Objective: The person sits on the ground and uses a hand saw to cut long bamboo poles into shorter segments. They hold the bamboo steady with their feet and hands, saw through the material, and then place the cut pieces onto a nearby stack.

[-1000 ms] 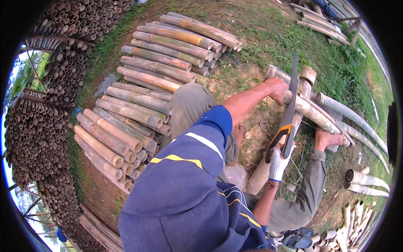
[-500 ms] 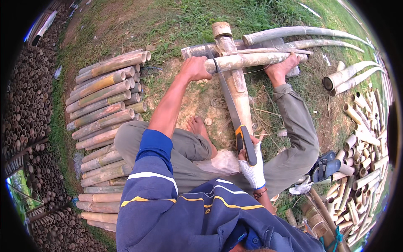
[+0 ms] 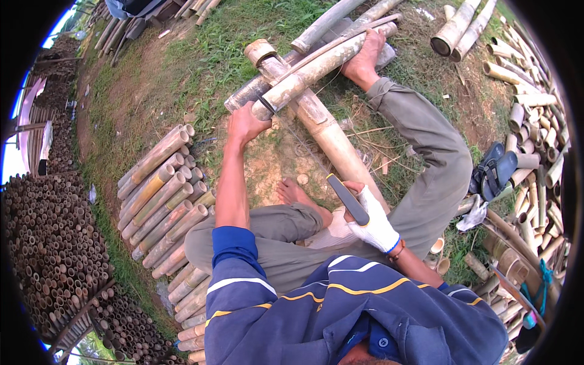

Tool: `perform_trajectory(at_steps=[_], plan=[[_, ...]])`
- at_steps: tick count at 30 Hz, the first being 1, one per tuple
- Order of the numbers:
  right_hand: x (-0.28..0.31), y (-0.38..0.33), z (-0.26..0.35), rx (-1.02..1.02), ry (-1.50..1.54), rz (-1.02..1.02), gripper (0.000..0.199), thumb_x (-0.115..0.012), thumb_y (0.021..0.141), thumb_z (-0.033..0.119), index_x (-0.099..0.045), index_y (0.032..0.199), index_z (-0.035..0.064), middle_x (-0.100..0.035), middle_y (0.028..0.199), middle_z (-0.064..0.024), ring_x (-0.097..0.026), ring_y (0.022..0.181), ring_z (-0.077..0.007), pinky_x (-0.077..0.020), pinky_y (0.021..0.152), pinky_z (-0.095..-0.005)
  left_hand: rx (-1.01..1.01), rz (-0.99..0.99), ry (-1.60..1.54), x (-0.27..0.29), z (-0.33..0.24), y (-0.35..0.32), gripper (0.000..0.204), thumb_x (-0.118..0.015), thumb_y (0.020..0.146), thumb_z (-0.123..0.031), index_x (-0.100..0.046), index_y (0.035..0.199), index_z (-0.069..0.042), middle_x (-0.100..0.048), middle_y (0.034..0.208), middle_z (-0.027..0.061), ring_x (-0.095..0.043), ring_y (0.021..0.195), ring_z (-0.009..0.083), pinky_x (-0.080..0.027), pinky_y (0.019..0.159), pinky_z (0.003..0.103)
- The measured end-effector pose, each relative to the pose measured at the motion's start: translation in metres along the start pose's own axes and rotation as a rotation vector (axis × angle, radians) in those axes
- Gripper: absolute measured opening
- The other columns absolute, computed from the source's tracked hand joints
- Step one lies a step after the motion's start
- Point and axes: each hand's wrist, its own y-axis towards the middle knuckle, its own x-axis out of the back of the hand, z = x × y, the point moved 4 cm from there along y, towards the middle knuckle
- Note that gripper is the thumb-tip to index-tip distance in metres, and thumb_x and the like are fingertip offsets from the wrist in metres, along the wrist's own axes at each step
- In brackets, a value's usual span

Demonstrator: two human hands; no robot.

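My bare left hand (image 3: pixel 247 124) grips the near end of a pale bamboo pole (image 3: pixel 328 66). My bare foot (image 3: pixel 365 59) presses on the pole farther along. My right hand (image 3: pixel 368 214), in a white knitted glove, is closed around the black and yellow handle (image 3: pixel 348 199) of a handsaw. The saw's thin blade (image 3: pixel 302 144) shows nearly edge-on and runs up to the pole, beside my left hand. A dark band crosses the pole there; I cannot tell how deep the blade sits. Beneath the pole, a thicker bamboo post (image 3: pixel 334 143) lies slanting across the ground.
Cut bamboo lengths (image 3: pixel 167 201) are stacked at the left, beyond them a large pile of tubes (image 3: pixel 58 234). Short offcuts (image 3: pixel 535 121) heap at the right. Sandals (image 3: pixel 494 173) and a white cloth (image 3: pixel 472 216) lie near my knee. More poles (image 3: pixel 322 27) lie at the far side.
The whole view has turned, so the poles slant more steeply. The saw blade has gone from showing its broad side to nearly edge-on. Both hands keep their grips.
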Motion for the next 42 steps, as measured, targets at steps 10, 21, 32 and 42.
perform_trajectory(at_steps=[10, 21, 32, 42], plan=[[-0.044, 0.163, 0.041, 0.239, -0.038, -0.066, 0.056, -0.076, 0.086, 0.015, -0.057, 0.138, 0.0088, -0.068, 0.121, -0.0209, -0.071, 0.104, -0.0387, -0.0573, 0.091, -0.0448, -0.026, -0.010, 0.092, 0.008, 0.000, -0.008, 0.072, -0.086, 0.066, -0.042, -0.073, 0.128, -0.008, -0.078, 0.110, 0.0258, -0.075, 0.106, 0.0429, -0.058, 0.095, 0.050], [-0.102, 0.140, -0.070, 0.483, -0.769, 0.073, 0.056, -0.063, 0.096, 0.022, -0.057, 0.149, 0.0071, -0.067, 0.123, -0.0208, -0.064, 0.115, -0.0404, -0.0501, 0.095, -0.0542, 0.053, -0.221, -0.433, -0.038, 0.087, -0.025, 0.084, -0.100, 0.071, -0.028, -0.058, 0.140, -0.003, -0.074, 0.126, 0.0160, -0.072, 0.115, 0.0281, -0.055, 0.101, 0.041], [-0.090, 0.152, -0.111, 0.246, -0.545, 0.031, 0.055, -0.073, 0.088, 0.031, -0.064, 0.133, 0.0019, -0.062, 0.124, -0.0270, -0.062, 0.115, -0.0441, -0.0524, 0.101, -0.0506, 0.200, 0.177, -0.754, -0.091, 0.091, -0.047, 0.069, -0.095, 0.083, -0.036, -0.064, 0.136, -0.004, -0.074, 0.119, 0.0060, -0.071, 0.101, 0.0152, -0.057, 0.089, 0.034], [-0.085, 0.153, -0.068, 0.011, 0.595, 0.199, 0.054, -0.085, 0.088, 0.043, -0.064, 0.120, 0.0044, -0.065, 0.099, -0.0048, -0.059, 0.085, -0.0139, -0.0535, 0.069, -0.0326, 0.222, 0.754, -0.840, -0.107, -0.005, -0.089, 0.081, -0.063, 0.104, -0.065, -0.055, 0.149, 0.002, -0.067, 0.139, 0.0160, -0.073, 0.110, 0.0279, -0.062, 0.090, 0.039]])
